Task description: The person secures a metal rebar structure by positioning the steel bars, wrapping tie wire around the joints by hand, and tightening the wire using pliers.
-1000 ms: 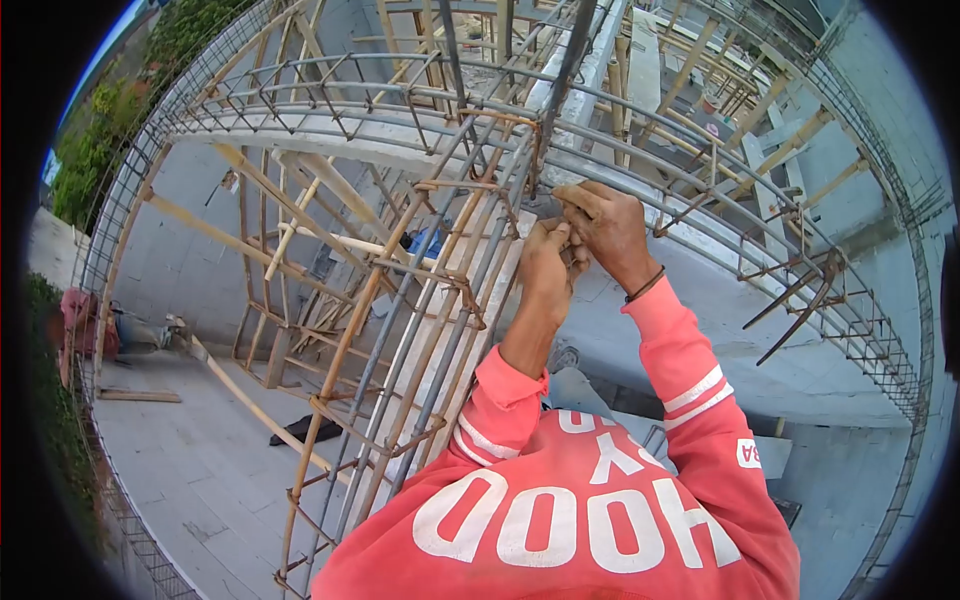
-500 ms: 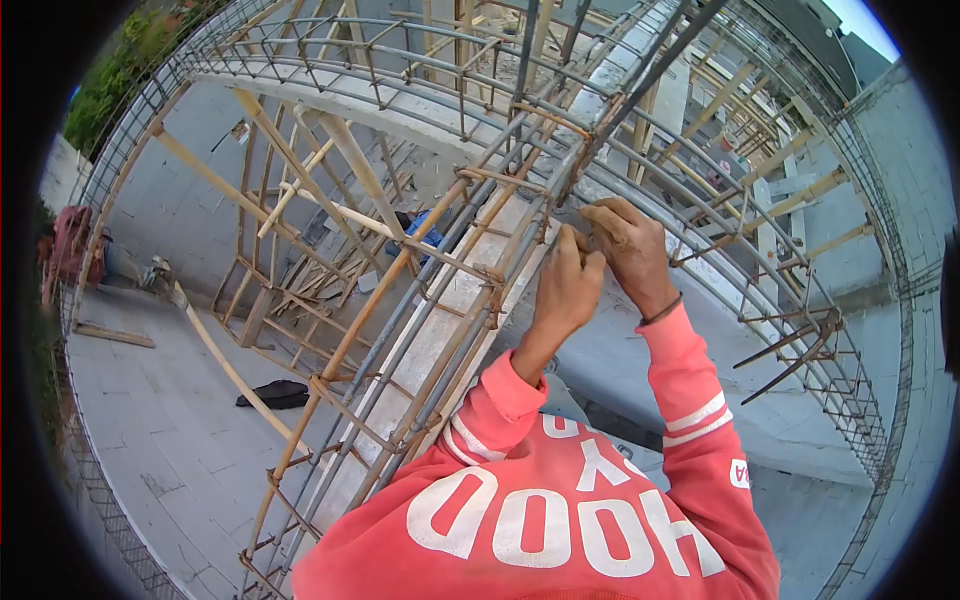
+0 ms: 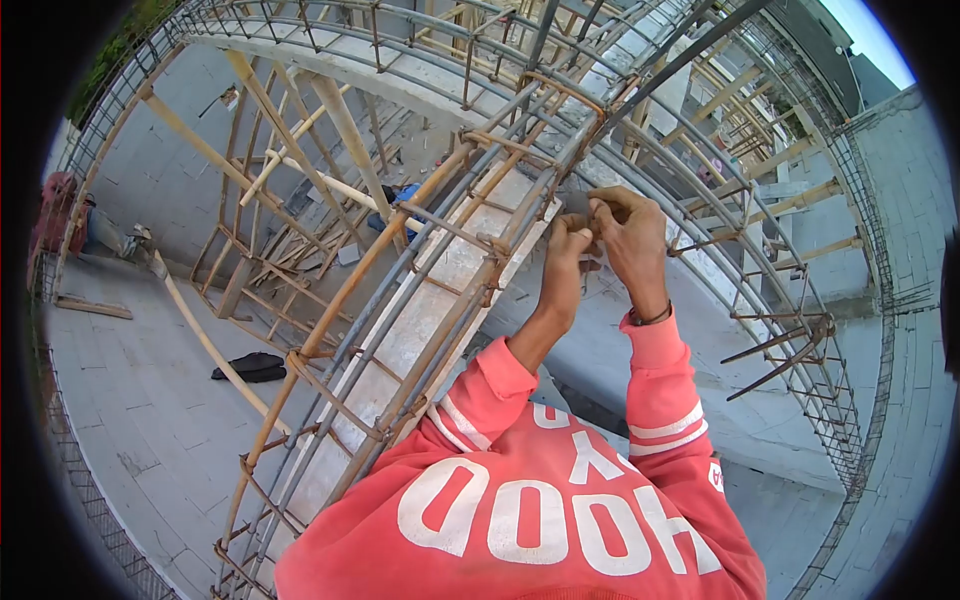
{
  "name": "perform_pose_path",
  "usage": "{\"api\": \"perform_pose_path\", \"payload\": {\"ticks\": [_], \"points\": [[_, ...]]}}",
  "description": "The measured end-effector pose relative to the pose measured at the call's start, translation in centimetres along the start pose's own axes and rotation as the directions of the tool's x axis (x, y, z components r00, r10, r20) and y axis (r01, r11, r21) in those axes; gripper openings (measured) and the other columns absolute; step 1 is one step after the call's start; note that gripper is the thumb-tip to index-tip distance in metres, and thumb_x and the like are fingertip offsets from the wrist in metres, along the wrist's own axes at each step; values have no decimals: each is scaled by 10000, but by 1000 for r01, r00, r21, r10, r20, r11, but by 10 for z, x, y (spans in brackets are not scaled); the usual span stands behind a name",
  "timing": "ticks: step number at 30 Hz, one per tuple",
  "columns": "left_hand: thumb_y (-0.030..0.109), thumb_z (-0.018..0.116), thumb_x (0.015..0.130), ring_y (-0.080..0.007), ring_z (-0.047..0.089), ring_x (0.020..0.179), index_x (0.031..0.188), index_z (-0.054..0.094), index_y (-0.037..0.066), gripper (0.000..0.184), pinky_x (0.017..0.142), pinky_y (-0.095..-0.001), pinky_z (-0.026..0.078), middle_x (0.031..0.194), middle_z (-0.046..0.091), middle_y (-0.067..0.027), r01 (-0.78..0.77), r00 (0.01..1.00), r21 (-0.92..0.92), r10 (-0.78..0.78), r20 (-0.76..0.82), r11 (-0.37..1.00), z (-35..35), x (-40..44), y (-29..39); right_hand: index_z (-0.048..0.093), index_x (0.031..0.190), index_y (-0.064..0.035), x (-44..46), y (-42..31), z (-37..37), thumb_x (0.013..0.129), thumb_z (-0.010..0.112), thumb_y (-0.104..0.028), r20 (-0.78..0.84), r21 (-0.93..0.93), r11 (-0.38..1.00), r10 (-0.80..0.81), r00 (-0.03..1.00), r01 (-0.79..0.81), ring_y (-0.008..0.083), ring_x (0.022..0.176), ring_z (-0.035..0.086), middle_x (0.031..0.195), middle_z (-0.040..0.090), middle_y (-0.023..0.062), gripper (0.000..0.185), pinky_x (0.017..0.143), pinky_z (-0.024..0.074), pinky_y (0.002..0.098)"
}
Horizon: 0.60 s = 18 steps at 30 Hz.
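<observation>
My left hand [image 3: 563,268] is closed, its fingertips pinched together close to the corner where the steel bars cross. Right beside it, my right hand [image 3: 634,245] is closed too, thumb and fingers bent toward the left hand. Whatever lies between the fingertips is too small or hidden to make out. Both hands are just below the junction of the rebar cage [image 3: 345,292], whose long bars are held by rusty square stirrups. A second rebar cage [image 3: 742,255] curves away to the right of my right hand.
A pale concrete beam [image 3: 432,312] runs under the left cage. Cut bar ends [image 3: 775,360] stick out at right. Wooden props [image 3: 345,135] and loose boards [image 3: 285,240] stand and lie below. A black cloth [image 3: 250,367] is on the block surface at left. A person [image 3: 400,212] in blue is partly hidden lower down.
The view has shifted slightly, so the surroundings sit further left. My right thumb and fingers have turned inward, and my left hand has rotated a little; both stay at the bar junction.
</observation>
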<state>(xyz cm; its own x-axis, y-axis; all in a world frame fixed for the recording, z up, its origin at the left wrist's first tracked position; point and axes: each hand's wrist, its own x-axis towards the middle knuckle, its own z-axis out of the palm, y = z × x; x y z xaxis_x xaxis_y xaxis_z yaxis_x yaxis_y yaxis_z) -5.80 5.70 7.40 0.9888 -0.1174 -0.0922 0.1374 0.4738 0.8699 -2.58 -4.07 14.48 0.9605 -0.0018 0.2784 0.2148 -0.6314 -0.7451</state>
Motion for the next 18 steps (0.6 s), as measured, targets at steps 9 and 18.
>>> {"api": "perform_pose_path", "payload": {"ticks": [9, 18], "points": [[349, 386, 1123, -189, 526, 1267, 1432, 526, 197, 371, 1078, -405, 437, 1379, 561, -23, 175, 968, -787, -248, 29, 592, 10, 15, -5, 723, 1063, -10, -7, -21, 13, 889, 718, -209, -138, -329, 944, -26, 990, -21, 393, 819, 722, 898, 762, 171, 265, 746, 561, 466], [306, 596, 1059, -136, 602, 1071, 1399, 552, 160, 372, 868, -318, 525, 1174, 594, 22, 160, 987, -851, -85, 136, 500, -1, 38, -31, 729, 1107, 5, -14, -2, 14, 874, 685, -86, -44, -41, 997, 70, 997, -72, 350, 741, 728, 856, 746, 203, 254, 698, 573, 414]]}}
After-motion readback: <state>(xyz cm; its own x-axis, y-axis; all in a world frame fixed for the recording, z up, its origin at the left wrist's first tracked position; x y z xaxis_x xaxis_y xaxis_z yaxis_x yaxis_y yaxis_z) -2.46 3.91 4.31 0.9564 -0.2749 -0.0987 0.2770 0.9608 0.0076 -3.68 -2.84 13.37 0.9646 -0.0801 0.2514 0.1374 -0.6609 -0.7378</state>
